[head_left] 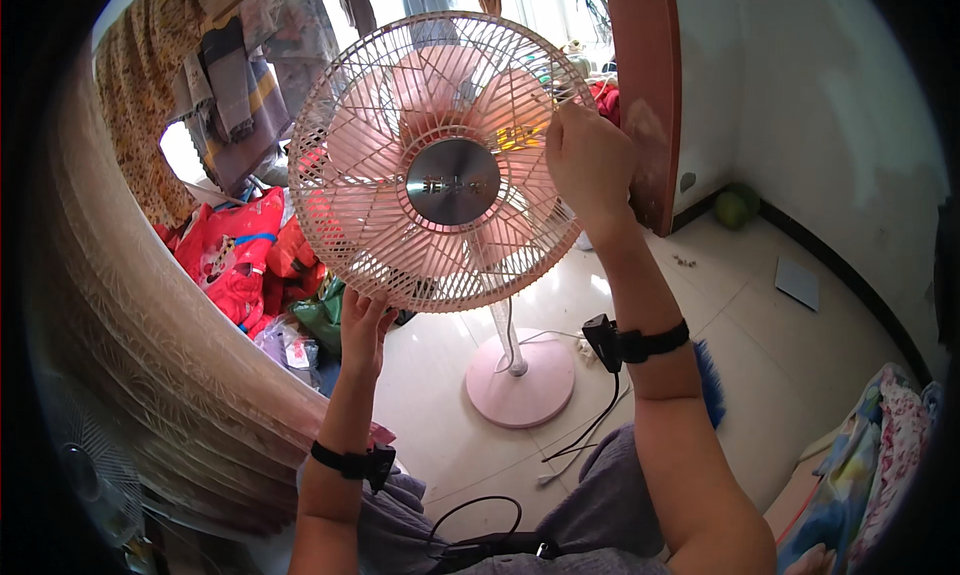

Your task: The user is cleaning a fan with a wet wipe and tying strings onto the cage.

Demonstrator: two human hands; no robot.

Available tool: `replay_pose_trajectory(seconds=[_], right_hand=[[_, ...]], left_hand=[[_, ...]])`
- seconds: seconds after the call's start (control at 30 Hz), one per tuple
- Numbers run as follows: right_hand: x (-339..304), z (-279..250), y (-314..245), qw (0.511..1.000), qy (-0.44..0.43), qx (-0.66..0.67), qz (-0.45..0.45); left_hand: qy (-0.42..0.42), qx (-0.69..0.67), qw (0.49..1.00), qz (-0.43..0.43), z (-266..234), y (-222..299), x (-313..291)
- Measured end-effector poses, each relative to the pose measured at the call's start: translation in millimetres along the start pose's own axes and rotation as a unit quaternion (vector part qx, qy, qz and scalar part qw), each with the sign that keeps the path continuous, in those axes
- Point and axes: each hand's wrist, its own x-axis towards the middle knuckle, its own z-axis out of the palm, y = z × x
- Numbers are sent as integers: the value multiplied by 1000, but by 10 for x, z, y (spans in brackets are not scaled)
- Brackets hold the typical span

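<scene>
A pink standing fan faces me, its round wire guard (350,237) tilted upward in front of pink blades. A dark metallic disc (452,182) covers the guard's centre. The pole runs down to a round pink base (520,400) on the floor. My right hand (590,165) is closed at the guard's upper right rim, its fingertips partly hidden behind the hand. At the lower left rim, my left hand (364,327) has its fingers bent up against the edge. Each forearm wears a black strap (655,342) with a small black device.
A patterned curtain (190,345) hangs at left, beside red bags and clothes (232,255). A reddish-brown door frame (645,105) stands right of the fan. Cables (590,433) lie near the base. A green ball-like object (735,207) sits in the corner. Colourful cloth (855,465) lies at lower right.
</scene>
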Motion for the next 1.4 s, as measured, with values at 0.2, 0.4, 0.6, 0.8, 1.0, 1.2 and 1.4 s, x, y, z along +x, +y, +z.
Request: replay_pose_trajectory(seconds=[0.2,0.4,0.6,0.8,1.0,1.2,1.4], right_hand=[[-7,81,-86,994,24,-97,-37],[0,78,-28,998,26,-44,-33],[31,55,119,995,27,70,-70],[31,3,206,987,-27,141,-74],[68,-304,206,988,-25,149,-44],[45,-466,300,917,-19,398,12],[-131,-297,221,789,-187,583,48]], left_hand=[[-6,7,1000,-2,-91,-33,11],[-9,3,1000,1,-31,-3,-5],[-12,9,1000,5,-45,-34,2],[5,1,1000,5,-45,-23,11],[8,-10,1000,2,-29,-8,9],[72,-3,997,25,12,4,-15],[65,89,952,285,89,289,-171]])
